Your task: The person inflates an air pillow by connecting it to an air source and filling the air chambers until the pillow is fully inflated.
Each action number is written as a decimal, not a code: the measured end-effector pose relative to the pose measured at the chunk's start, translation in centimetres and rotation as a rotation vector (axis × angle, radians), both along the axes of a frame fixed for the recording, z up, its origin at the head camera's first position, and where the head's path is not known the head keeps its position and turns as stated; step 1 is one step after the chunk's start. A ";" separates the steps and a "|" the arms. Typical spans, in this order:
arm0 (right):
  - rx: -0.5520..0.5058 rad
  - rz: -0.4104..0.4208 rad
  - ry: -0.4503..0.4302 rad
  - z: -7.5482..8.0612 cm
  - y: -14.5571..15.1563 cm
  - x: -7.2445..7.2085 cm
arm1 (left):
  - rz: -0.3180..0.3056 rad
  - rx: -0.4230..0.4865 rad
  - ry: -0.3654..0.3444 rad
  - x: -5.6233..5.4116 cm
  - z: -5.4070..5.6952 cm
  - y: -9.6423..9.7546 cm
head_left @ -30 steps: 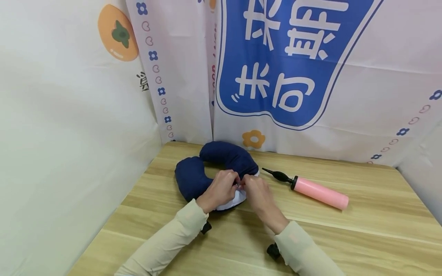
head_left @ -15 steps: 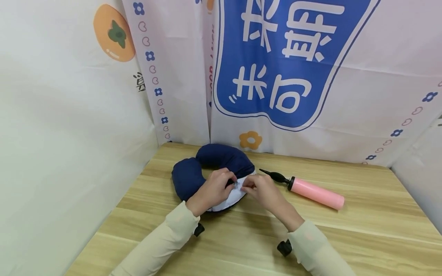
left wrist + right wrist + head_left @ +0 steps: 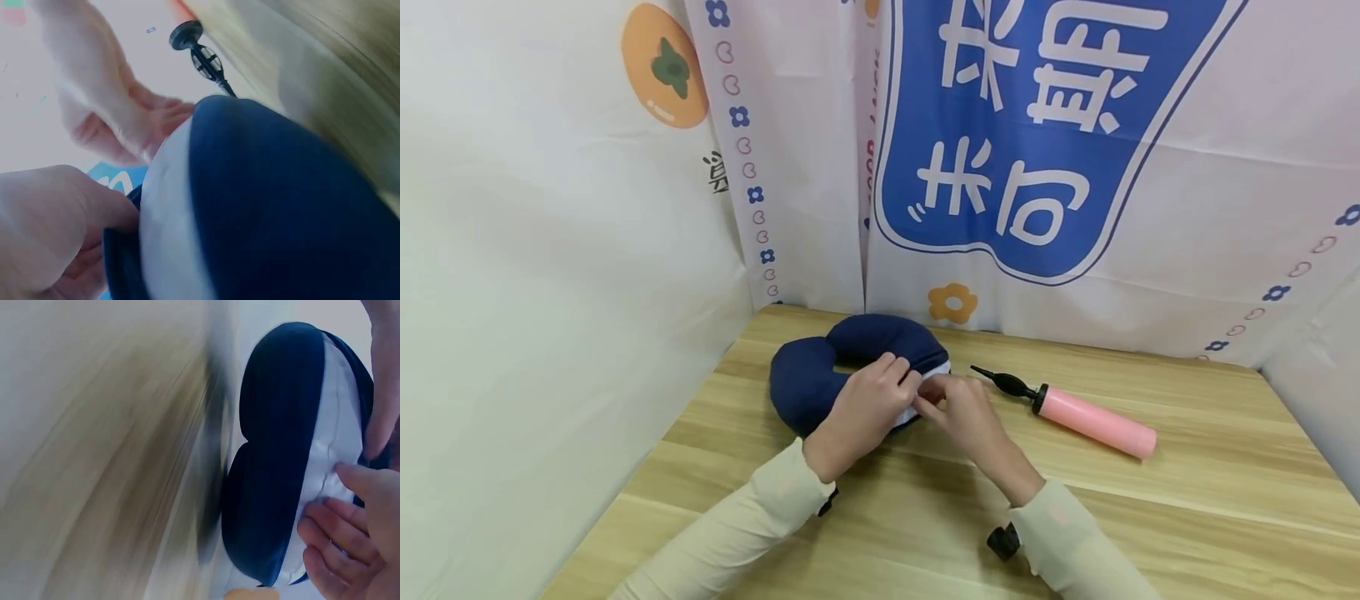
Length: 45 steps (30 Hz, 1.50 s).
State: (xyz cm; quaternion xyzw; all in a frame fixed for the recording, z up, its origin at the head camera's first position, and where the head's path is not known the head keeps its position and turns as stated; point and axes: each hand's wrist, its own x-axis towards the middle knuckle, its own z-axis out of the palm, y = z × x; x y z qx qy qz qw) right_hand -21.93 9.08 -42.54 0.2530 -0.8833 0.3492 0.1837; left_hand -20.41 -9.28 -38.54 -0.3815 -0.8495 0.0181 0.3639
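A navy U-shaped neck pillow (image 3: 808, 379) with a white strip (image 3: 334, 425) along its outer side lies on the table. In the left wrist view, my left hand (image 3: 56, 231) pinches the navy fabric edge beside the white strip between thumb and fingers. My right hand (image 3: 964, 412) is at the same side of the pillow, close to the left hand. The right wrist view shows its thumb and curled fingers (image 3: 340, 534) gathering a crease of the white fabric. In the head view, the hands cover part of the strip.
A pink hand pump (image 3: 1097, 422) with a black nozzle lies right of the pillow on the wooden table (image 3: 1210, 483). A printed white cloth (image 3: 805, 167) hangs behind the table's back edge. A white wall (image 3: 565, 275) borders the left side.
The right hand drew back from the left hand at half a second ago, then came close again. The white strip shows less now. The pump has stayed put.
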 end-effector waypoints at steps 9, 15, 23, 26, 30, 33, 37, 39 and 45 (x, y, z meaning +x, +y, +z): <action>-0.040 -0.040 0.045 -0.2 -2.7 0.1 | 0.013 -0.077 0.184 0.7 -0.5 -0.4; -0.068 0.107 -0.146 -0.4 -1.5 -0.2 | -0.058 -0.009 0.191 0.6 -1.7 -2.3; -0.114 0.021 -0.108 1.9 4.1 0.1 | -0.335 0.311 0.194 0.1 -1.8 -5.7; -0.076 0.029 -0.115 1.1 4.7 0.0 | -0.309 0.277 0.082 0.4 -1.4 -6.3; 0.026 0.086 -0.168 -1.2 4.2 0.0 | -0.234 0.091 -0.084 1.4 -1.7 -5.1; 0.057 0.087 -0.199 -2.3 3.8 0.3 | -0.157 -0.045 -0.134 2.4 -1.9 -2.8; -0.003 0.037 -0.248 -2.7 3.9 0.6 | 0.000 -0.163 -0.086 2.6 -1.7 1.0; -0.032 0.004 -0.275 -2.8 4.0 0.6 | 0.089 -0.207 -0.062 2.3 -1.8 2.6; -0.071 0.000 -0.337 -3.7 3.2 0.8 | 0.281 -0.288 -0.065 1.7 -3.0 4.9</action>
